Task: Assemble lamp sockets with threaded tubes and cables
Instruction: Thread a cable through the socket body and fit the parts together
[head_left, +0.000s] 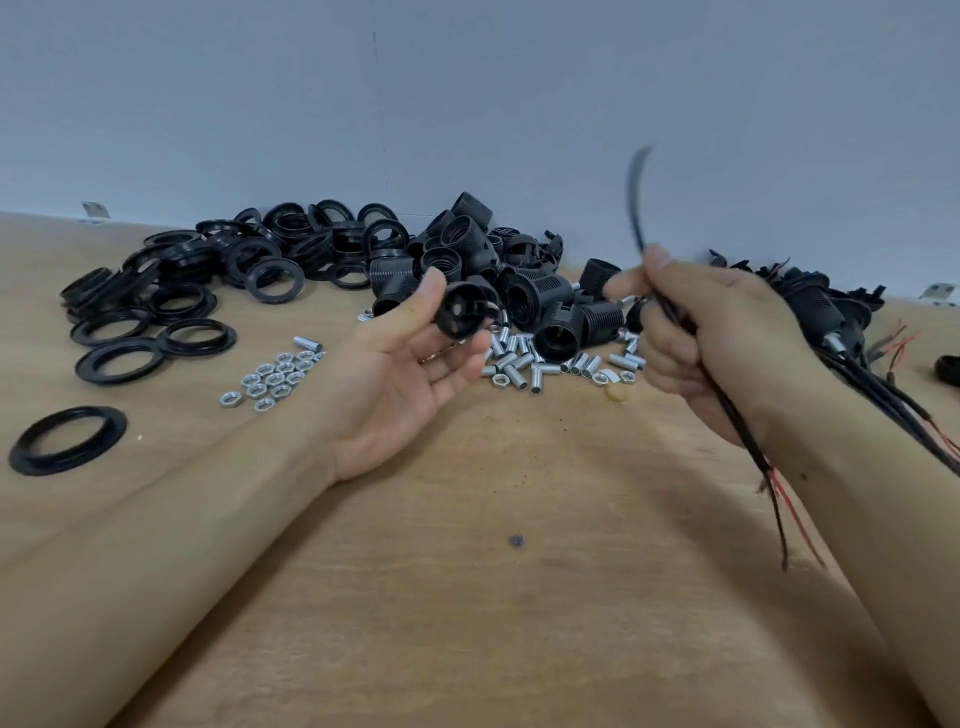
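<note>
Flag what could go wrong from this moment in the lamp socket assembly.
The left hand holds the socket cap only at its fingertips; that light grip may let it drop into the threaded tubes. The cable in the right hand looks motion-blurred, so its tip may miss the cap.

The table (493, 597) across the lower frame looks like light wood, matt, with a fine grain. The rings (197, 270) heaped at upper left are black plastic with a slight gloss. The socket bodies (519, 291) at centre are black plastic too, duller, with ribbed threaded sides. Below them the threaded tubes (519, 358) and the hex nuts (275, 376) to their left are bright, shiny metal. The wall (467, 104) behind is smooth and matt grey.
</note>
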